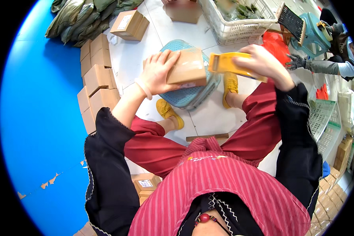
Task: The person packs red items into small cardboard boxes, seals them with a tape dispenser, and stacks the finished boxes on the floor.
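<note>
My left hand (159, 70) lies over the left end of a cardboard box (187, 67), fingers spread across its top and thumb near the front edge. Shiny clear tape shows on the box's top. Under the box is a blue plastic stool (180, 101) with a dotted top, standing between my feet. To the right, my right hand (261, 63) grips a yellow tape dispenser (228, 62), slightly blurred, held in the air just off the box's right end.
Cardboard boxes (98, 76) are stacked along the left by a blue surface (41, 124). A labelled box (129, 25) sits on the tiled floor ahead. Beyond the stool stands a white plastic crate (239, 29) holding leafy packs. At right, a co-worker's gloved hand (296, 62) is near a red bag (275, 44).
</note>
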{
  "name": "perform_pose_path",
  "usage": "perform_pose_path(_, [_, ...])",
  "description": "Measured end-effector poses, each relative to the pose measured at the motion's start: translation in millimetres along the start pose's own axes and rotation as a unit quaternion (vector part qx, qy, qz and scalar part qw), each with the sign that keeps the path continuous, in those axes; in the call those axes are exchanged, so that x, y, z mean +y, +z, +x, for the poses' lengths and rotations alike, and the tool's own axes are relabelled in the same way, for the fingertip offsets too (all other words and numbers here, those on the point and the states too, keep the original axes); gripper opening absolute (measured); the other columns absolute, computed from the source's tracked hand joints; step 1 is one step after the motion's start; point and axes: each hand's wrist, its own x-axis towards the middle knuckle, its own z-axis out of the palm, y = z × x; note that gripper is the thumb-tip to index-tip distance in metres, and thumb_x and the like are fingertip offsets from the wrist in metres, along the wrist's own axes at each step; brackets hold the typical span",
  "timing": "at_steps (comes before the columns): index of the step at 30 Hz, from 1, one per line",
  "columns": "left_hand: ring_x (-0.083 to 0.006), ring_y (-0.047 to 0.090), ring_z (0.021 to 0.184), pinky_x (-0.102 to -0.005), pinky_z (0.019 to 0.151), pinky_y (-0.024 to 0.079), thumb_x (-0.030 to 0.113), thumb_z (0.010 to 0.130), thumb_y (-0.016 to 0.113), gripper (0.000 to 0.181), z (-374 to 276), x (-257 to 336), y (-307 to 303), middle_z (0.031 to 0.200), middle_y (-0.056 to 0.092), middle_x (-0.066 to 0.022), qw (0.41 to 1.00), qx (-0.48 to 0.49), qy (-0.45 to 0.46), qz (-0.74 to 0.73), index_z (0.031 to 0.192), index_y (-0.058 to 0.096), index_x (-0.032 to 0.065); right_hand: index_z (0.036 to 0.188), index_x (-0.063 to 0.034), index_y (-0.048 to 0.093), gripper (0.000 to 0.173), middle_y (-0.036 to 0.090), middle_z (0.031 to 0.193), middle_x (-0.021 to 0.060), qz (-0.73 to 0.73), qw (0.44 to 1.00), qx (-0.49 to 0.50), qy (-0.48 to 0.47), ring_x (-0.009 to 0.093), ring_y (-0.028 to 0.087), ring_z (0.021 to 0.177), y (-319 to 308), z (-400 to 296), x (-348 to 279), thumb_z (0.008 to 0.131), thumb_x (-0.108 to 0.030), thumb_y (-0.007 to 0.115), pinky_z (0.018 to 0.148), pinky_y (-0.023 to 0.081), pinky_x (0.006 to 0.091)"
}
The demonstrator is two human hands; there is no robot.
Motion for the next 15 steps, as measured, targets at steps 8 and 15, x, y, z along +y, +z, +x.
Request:
perform_pose_path(8, [-0.0349,0.052,0.126,-0.0419,0.104,0.042,0.056,0.077,0.075,0.091,-8,-70,40,0.136,0.051,-0.0254,0.917,0.063,-0.318,-0.232,0.138,0.047,-0.005,0.089,-0.0014,0.063,0.03,0.056,0.074,-0.0049,0.403,0.909,0.102,-0.007,0.002,0.048,0.067,8,-75,8,0.094,-0.031,0.062,0.059,0.039,0.0208])
perform_pose_path(15, [-0.0141,0.064,0.093,-0.0298,0.083,0.052,0.028,0.093,0.068,0.035,-7,55,10,0.107,0.068,-0.0058,0.616,0.036,-0.237,-0.75,0.115,0.066,0.0011,0.089,-0.0008,0.061,0.043,0.057,0.073,-0.0027,0.45,0.889,0.018,-0.078,0.003,0.051,0.065,41,-72,4,0.087,-0.044,0.066,0.057,0.038,0.0181])
